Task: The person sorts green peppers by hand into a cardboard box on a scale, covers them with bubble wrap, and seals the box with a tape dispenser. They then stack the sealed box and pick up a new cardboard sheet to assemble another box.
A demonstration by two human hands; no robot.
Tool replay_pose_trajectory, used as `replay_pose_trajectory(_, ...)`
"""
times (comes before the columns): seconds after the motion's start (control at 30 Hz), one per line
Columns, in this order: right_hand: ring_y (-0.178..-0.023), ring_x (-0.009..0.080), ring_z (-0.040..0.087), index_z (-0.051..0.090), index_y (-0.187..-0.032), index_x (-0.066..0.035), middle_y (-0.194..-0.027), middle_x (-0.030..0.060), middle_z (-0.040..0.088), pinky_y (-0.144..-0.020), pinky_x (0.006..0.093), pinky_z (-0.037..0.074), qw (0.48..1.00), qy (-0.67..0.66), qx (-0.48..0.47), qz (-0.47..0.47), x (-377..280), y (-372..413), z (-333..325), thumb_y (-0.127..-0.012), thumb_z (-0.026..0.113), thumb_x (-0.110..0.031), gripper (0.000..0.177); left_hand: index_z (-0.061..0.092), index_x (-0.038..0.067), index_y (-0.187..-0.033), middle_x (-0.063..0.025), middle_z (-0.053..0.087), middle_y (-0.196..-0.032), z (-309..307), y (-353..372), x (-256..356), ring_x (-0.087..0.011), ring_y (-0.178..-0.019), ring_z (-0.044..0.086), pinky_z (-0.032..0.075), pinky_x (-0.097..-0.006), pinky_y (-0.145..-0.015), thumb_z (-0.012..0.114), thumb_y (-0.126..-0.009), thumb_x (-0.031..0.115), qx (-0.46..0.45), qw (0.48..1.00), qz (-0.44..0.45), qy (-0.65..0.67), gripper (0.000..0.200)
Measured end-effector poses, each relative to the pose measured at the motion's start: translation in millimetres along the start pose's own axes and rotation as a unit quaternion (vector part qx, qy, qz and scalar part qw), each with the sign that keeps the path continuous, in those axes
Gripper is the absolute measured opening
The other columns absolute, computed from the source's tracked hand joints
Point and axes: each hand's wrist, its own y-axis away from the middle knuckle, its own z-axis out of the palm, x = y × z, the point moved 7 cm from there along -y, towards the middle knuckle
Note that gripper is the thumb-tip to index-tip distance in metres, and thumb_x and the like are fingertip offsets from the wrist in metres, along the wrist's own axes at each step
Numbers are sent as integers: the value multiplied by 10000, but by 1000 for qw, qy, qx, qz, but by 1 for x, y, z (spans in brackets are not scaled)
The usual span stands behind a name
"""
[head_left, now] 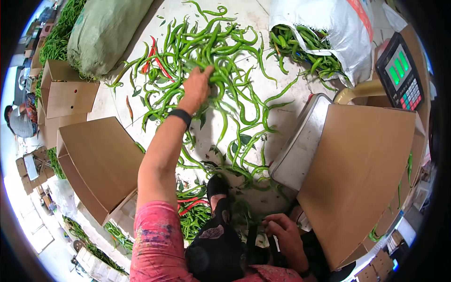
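Fingertips of the left hand lie buried among green peppers.

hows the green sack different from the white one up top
The green mesh sack is bulging and shows no opening; the white woven plastic sack gapes open, with green peppers spilling from its mouth. The green mesh sack is plain; the white one bears a red marking. Both lie on the pale floor at the edge of the loose pepper pile.

A metal scale sits beside a cardboard box; a green sack and a white sack lie beyond.
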Motion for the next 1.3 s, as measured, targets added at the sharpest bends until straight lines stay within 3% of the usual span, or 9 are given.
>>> replay_pose_trajectory(0.23, -832, 117, 605, 613, -1126, 6, -1007, 88, 678, -777, 278, 494, 999, 32, -9, 3, -4, 2, 8, -942, 587, -108, 218, 491, 293, -1369, -196, 617, -1038, 7, -1, 11, -441, -864, 658, 546, -497, -727, 654, -776, 72, -61, 998, -17, -21, 653)
replay_pose_trajectory(0.37, -838, 115, 605, 614, -1108, -3, -999, 79, 678, -770, 276, 494, 999, 16, -20, -36, -18, 10, 11, -946, 580, -121, 204, 566, 230, -1305, -257, 661, -1066, -4, 14, 6, -413, -914, 673, 550, -487, -809, 720, -724, 132, -102, 988, -53, 98, 609)
replay_pose_trajectory(0.43, -849, 118, 606, 619, -1113, -3, -1016, 67, 677, -776, 272, 489, 999, 3, -24, -36, -12, 10, 7, -952, 586, -148, 219, 579, 134, -1290, -210, 694, -1055, -49, 41, 10, -335, -907, 699, 558, -404, -815, 726, -711, 74, -28, 969, -15, 245, 600)
replay_pose_trajectory(0.5, -860, 121, 608, 623, -1117, -3, -1033, 56, 676, -782, 269, 484, 999, -14, -26, -39, -12, 15, 10, -958, 592, -175, 236, 593, 42, -1242, -123, 708, -1014, -83, 68, 14, -225, -869, 690, 544, -314, -806, 698, -720, 11, -90, 826, -76, 551, 533)
replay_pose_trajectory(0.53, -849, 113, 608, 620, -1102, -9, -1014, 58, 679, -764, 263, 486, 999, 4, -25, -48, -17, 19, 14, -950, 592, -159, 215, 604, 3, -1194, -59, 686, -985, -125, 87, 29, -153, -847, 657, 527, -269, -795, 650, -747, -38, -97, 821, -95, 555, 452)
replay_pose_trajectory(0.77, -815, 99, 615, 630, -1085, -22, -976, 42, 692, -721, 246, 486, 988, 55, -67, -125, -33, 51, 35, -945, 592, -139, 186, 517, 13, -1301, -143, 689, -1042, -126, 155, 7, -208, -858, 673, 585, -332, -752, 650, -789, -24, -236, 617, -109, 743, 531)
replay_pose_trajectory(1.07, -817, 113, 612, 635, -1088, 9, -975, 69, 684, -695, 258, 491, 950, 92, -96, -284, -47, 85, 33, -940, 561, -130, 216, 488, 14, -1310, -266, 597, -1183, -227, 247, 53, -262, -828, 661, 562, -281, -620, 647, -853, 0, -178, 551, -17, 815, 484)
replay_pose_trajectory(1.17, -904, 130, 611, 609, -1138, 23, -1062, 82, 667, -762, 275, 488, 952, 78, -92, -282, -58, 95, 38, -956, 564, -162, 263, 493, 45, -1313, -266, 626, -1126, -256, 274, 55, -214, -813, 625, 503, -255, -590, 653, -756, 2, -162, 569, -32, 806, 581)
replay_pose_trajectory(1.3, -1058, 147, 581, 568, -1201, 21, -1221, 80, 604, -873, 291, 455, 926, -123, -207, -291, -81, 101, 84, -987, 593, -264, 357, 489, 67, -1269, -245, 642, -1066, -303, 305, 94, -168, -695, 589, 449, -229, -515, 645, -719, 15, -164, 577, 26, 800, 574)
